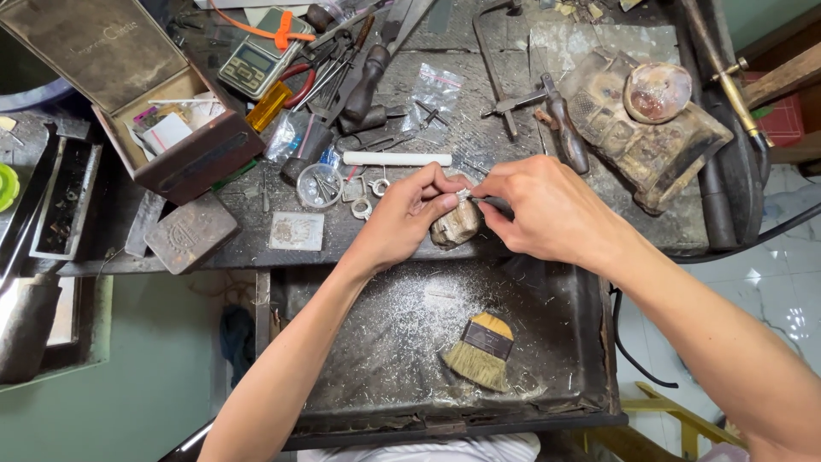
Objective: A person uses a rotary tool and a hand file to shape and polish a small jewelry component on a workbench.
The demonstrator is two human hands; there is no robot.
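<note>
Straw brush (481, 351) in tray, left hand (409, 214) pinching small silvery piece (463, 195), right hand (547, 210) gripping dark tool (494, 204)

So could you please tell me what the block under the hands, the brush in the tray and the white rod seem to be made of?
The block looks like worn, pale wood: rough and chipped. The brush seems to have straw-coloured bristles in a dark band, possibly metal. The white rod is smooth and matte, perhaps plastic or ceramic; the view cannot settle which.

Open brown cardboard box (137, 94) at bench's far left, grey pocket scale with pale screen (254, 62) just right of it, clear plastic bags (436, 90) further right.
</note>
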